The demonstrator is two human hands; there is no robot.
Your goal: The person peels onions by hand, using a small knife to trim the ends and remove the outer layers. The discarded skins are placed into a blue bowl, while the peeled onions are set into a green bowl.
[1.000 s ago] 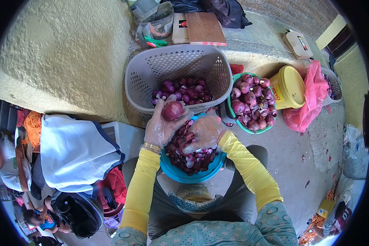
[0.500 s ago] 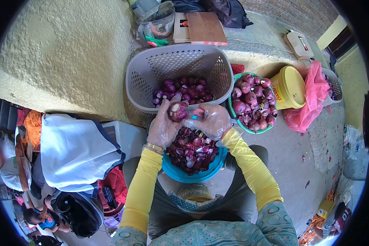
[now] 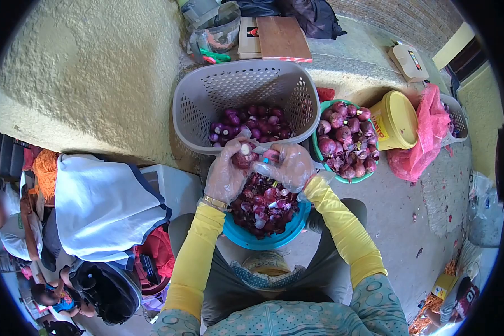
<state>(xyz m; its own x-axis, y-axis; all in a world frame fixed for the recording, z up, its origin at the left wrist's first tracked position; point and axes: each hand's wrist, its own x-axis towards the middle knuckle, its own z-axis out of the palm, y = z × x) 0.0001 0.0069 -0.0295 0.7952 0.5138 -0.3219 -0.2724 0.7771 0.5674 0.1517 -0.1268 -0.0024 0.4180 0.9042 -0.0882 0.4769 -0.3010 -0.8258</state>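
Blue bowl (image 3: 238,235) on your lap, full of onion peelings. Above it, your left hand (image 3: 227,173), gloved, wraps red onion (image 3: 244,158), cut end up. Your right hand (image 3: 290,166) pinched closed against onion; whether it holds blade, cannot tell. Beyond: grey basket (image 3: 196,106) with peeled onions, green bowl (image 3: 317,150) of unpeeled ones at right.

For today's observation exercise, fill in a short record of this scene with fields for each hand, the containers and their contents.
left hand: gloved, grips a red onion
right hand: gloved, at the onion, holds a small pink thing, unclear
blue bowl: on the lap, holds purple peels
grey basket: holds peeled onions
green bowl: holds unpeeled onions
yellow tub: lid on, beside the green bowl
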